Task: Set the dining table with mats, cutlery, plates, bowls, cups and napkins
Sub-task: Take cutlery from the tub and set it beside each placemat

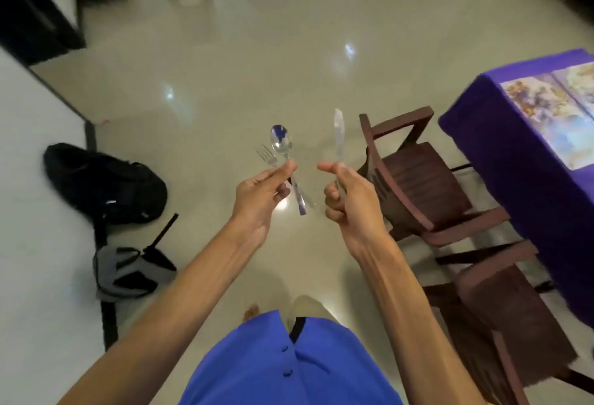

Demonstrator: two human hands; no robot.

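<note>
Left hand (263, 192) grips spoon (281, 142) and fork (266, 154); right hand (348, 199) grips knife (338, 134)

Shiny metal spoon (281, 144), fork (266, 154) and knife (338, 134); glossy tiled floor (225, 60); dark wooden chairs (418, 176); purple cloth (501, 134) at right.

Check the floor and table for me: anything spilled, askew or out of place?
No spill shows. A black bag and a grey item lie loose on the floor by the left wall. The two chairs stand angled beside the purple table. The mats look flat.
</note>
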